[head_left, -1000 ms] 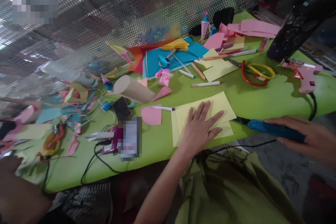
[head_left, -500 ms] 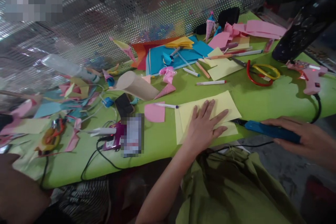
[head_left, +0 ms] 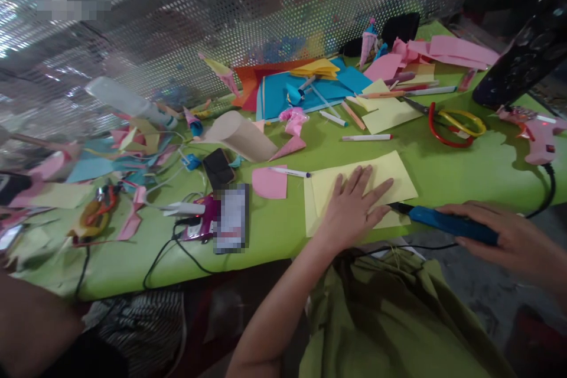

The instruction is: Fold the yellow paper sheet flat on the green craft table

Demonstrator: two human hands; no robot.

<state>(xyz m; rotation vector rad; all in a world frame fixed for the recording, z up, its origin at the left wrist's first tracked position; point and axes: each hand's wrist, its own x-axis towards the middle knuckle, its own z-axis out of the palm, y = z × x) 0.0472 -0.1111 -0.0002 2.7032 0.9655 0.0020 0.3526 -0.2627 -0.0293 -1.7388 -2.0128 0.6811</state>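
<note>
Since a second ago my right hand (head_left: pixel 505 239) has slid the blue glue gun (head_left: pixel 447 223) a bit closer, so its dark nozzle tip now sits right at the lower right edge of the yellow paper (head_left: pixel 361 186), practically touching my left thumb. Everything else looks the same to me, only the view has swung a little.

So: my left hand (head_left: pixel 354 209) lies flat and spread wide on the yellow paper, fingers fanned out toward 1 o'clock, pinning the sheets to the green table (head_left: pixel 465 171). It looks like two yellow sheets stacked slightly off from each other. My right hand is wrapped around the blue glue gun's body, which lies nearly flat with its nozzle pointing to 9 o'clock.

At 9 o'clock from the paper there's a pink paper piece (head_left: pixel 269 183) with a white pen (head_left: pixel 290 172) lying across its top edge. At 12 o'clock a white marker (head_left: pixel 367 137) lies on the table, and further up the blue paper stack (head_left: pixel 283 91). At 2 o'clock sit the scissors with red and yellow handles (head_left: pixel 454 124), and at 3 o'clock, well apart, a pink glue gun (head_left: pixel 538 139) with its black cord running off the edge. At 10 o'clock there's a tan paper cone (head_left: pixel 241 137) lying on its side beside a black phone (head_left: pixel 218 166).
</note>
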